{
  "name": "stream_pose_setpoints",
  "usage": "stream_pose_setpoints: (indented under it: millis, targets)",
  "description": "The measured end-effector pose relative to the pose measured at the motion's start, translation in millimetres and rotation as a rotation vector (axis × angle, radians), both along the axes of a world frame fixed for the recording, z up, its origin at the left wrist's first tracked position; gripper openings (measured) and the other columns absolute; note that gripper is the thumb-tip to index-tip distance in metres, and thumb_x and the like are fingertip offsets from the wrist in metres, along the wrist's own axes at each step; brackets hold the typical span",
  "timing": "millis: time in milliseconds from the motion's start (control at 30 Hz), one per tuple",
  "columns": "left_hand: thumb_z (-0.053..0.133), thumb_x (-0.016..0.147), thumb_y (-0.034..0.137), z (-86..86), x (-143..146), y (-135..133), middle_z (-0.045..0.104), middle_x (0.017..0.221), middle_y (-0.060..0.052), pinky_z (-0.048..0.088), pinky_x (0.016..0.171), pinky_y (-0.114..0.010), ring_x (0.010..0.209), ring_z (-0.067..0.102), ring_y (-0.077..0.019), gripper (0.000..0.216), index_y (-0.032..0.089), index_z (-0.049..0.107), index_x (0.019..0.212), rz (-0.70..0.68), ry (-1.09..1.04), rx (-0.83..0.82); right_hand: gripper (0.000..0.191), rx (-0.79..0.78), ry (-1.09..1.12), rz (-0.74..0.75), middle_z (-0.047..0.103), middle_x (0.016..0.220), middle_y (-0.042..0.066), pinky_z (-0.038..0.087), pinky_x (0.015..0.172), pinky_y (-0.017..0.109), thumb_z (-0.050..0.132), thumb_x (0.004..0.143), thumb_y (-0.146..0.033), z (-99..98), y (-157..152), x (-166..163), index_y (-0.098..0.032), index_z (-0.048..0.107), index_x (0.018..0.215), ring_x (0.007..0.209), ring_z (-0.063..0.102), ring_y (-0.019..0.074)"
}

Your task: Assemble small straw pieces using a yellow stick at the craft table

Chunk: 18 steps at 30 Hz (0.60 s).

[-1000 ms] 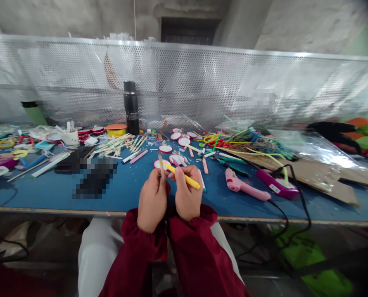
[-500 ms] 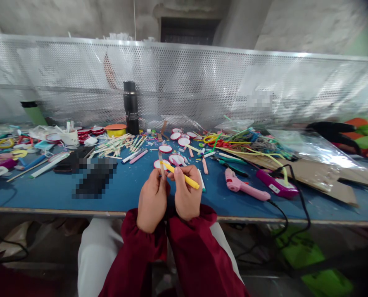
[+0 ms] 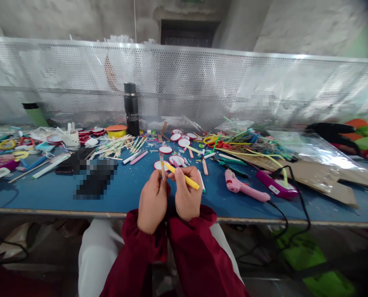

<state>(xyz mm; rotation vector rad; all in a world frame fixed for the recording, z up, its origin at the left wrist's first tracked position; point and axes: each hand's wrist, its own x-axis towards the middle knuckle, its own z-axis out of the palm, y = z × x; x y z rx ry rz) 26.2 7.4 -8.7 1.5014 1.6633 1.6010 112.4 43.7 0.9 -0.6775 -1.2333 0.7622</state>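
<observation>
My left hand (image 3: pixel 153 202) is closed and pinches a narrow, flat stick (image 3: pixel 162 160), pale brown like wood, which stands nearly upright between thumb and fingers. A yellow marker pen (image 3: pixel 191 182) is gripped in my right hand (image 3: pixel 188 198), tilted with its tip to the upper left. That tip is at the stick; whether it touches cannot be made out. Just beyond my hands lie white discs with red rims (image 3: pixel 165 149). A white pen with a green end (image 3: pixel 202 183) lies beside my right hand.
To the right are a pink glue gun (image 3: pixel 245 187), a purple power strip (image 3: pixel 277 184), pliers (image 3: pixel 233 168) and cardboard (image 3: pixel 320 177). A black bottle (image 3: pixel 131 111) stands behind a pile of wooden sticks (image 3: pixel 117 146). A dark phone-like slab (image 3: pixel 95 180) lies at left. Perforated metal panel (image 3: pixel 184 82) backs the table.
The whole view has shifted very slightly. Both hands keep their grip, and the marker's tip stays by the stick with only a tiny movement.
</observation>
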Motion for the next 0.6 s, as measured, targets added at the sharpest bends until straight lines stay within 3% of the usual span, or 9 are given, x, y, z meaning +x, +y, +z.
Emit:
stream_pose_setpoints:
  millis: [600]
  targets:
    - [0.040,0.104,0.040,-0.7,-0.5,0.4,0.057,0.072,0.002,0.038,0.064,-0.026,0.065,0.052,-0.0164,0.025,0.023,0.056,0.093,0.007,-0.001,0.008,0.028,0.009,-0.004,0.026,0.073,0.076,0.001,0.053,0.071,0.034,0.062,0.096,-0.045,-1.3,-0.4,0.5,-0.021,0.059,0.082,0.071,0.068,0.0177]
